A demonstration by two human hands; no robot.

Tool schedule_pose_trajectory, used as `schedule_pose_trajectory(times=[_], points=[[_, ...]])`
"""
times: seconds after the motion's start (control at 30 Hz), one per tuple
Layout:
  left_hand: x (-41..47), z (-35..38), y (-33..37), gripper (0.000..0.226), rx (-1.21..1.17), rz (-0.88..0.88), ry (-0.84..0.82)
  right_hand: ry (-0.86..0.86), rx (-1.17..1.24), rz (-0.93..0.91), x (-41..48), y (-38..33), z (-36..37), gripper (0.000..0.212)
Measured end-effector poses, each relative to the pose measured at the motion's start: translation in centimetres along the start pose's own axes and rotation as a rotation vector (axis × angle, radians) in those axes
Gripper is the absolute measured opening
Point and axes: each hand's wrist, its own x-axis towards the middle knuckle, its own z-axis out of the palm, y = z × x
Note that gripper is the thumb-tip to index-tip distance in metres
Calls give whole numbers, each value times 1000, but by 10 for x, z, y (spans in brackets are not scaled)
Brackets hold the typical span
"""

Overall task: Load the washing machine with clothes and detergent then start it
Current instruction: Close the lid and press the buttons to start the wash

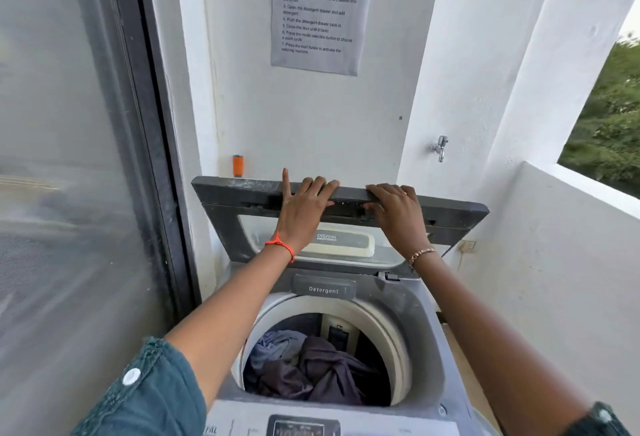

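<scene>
Left hand and right hand grip the raised lid at twelve o'clock; clothes lie in the drum at six.

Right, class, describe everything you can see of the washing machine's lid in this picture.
The lid is a dark grey, dusty frame, plastic by its look, around a clear window. It stands raised and open, tilted back toward the white wall, hinged at the rear of the washing machine. The left hand and right hand both grip its top edge.
</scene>
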Motion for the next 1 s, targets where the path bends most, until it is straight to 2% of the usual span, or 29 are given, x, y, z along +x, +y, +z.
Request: schedule_pose_trajectory(times=[0.07, 0.17, 0.37, 0.43, 0.57, 0.67, 0.77, 0.83, 1.0], points=[[-23, -11, 2, 40, 23, 58, -38, -75, 41, 20, -23, -3, -9, 31], [-63, -27, 7, 46, 15, 119, -158, -220, 83, 70, -64, -7, -18, 47], [-128, -47, 22, 60, 2, 143, -566, -528, -55, 67, -127, -9, -18, 77], [-147, -45, 26, 64, 4, 135, -647, -598, -52, 69, -142, -9, -12, 83], [-183, -37, 31, 79, -18, 209, -665, -685, 27, 107, -165, -13, 4, 96], [-200, -31, 29, 72, -33, 173, -674, -724, 80, 117, -184, -15, 19, 100], [-217, -25, 29, 64, -44, 135, -781, -777, 123, 129, -195, -14, 27, 102], [-223, -23, 32, 58, -77, 117, -750, -805, 145, 148, -197, -12, 30, 103], [-233, -14, 30, 61, -105, 109, -782, -857, 134, 157, -203, -12, 37, 103]])
